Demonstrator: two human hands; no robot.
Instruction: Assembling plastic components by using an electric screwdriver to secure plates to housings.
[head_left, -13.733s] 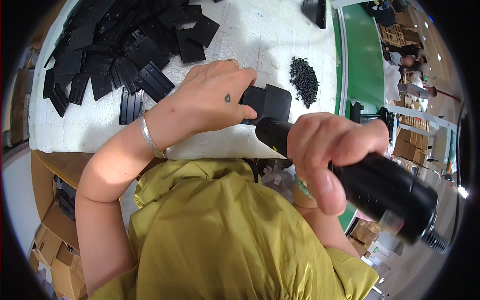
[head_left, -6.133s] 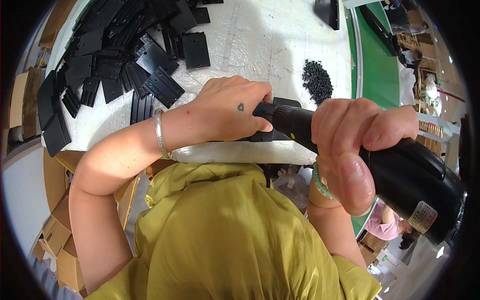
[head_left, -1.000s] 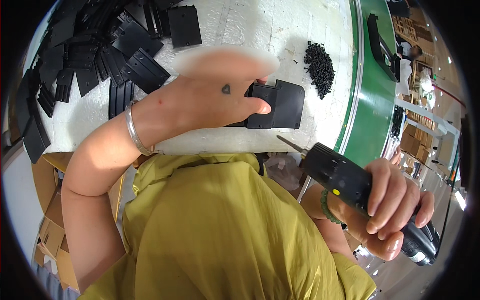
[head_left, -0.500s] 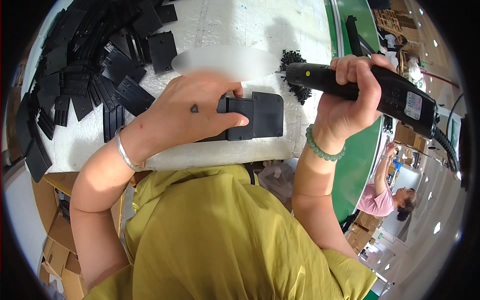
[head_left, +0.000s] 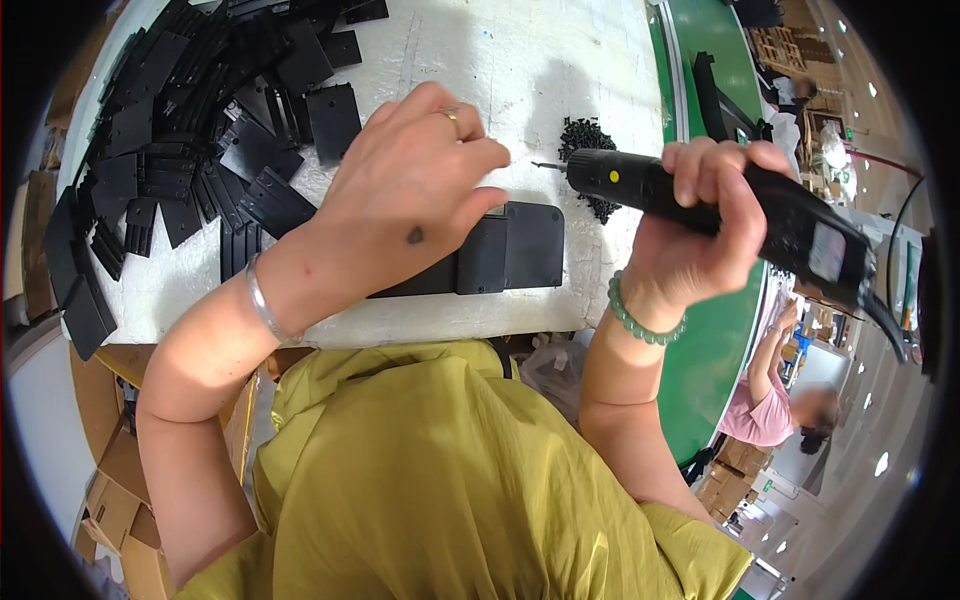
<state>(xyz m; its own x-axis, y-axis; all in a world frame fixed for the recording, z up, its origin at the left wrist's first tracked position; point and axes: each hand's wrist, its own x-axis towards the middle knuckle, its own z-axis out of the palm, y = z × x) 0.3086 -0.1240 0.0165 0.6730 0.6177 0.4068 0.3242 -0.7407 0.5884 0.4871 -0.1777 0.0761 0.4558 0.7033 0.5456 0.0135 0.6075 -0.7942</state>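
Note:
My right hand (head_left: 705, 215) grips a black electric screwdriver (head_left: 640, 185), held nearly level with its thin bit pointing left toward my left hand (head_left: 410, 190). The fingers of that left hand are curled over, thumb apart from the bent forefinger; anything inside them is hidden. Just below it a flat black plastic part (head_left: 532, 245) lies on the white work surface, made of a squarish plate and a raised block. The left wrist and palm cover its left portion. A pile of small black screws (head_left: 588, 140) sits beyond the screwdriver's nose.
A heap of black plastic plates and strips (head_left: 150, 150) spreads over the left of the white foam-like surface (head_left: 480, 60). To the right runs a green table (head_left: 705, 350). Another person in pink (head_left: 765, 410) is off at the right. Cardboard boxes (head_left: 130, 500) stand below left.
My left hand has lifted off the black part, its fingers curling and moving up toward the screwdriver bit. The screwdriver has shifted slightly. My view has moved a little.

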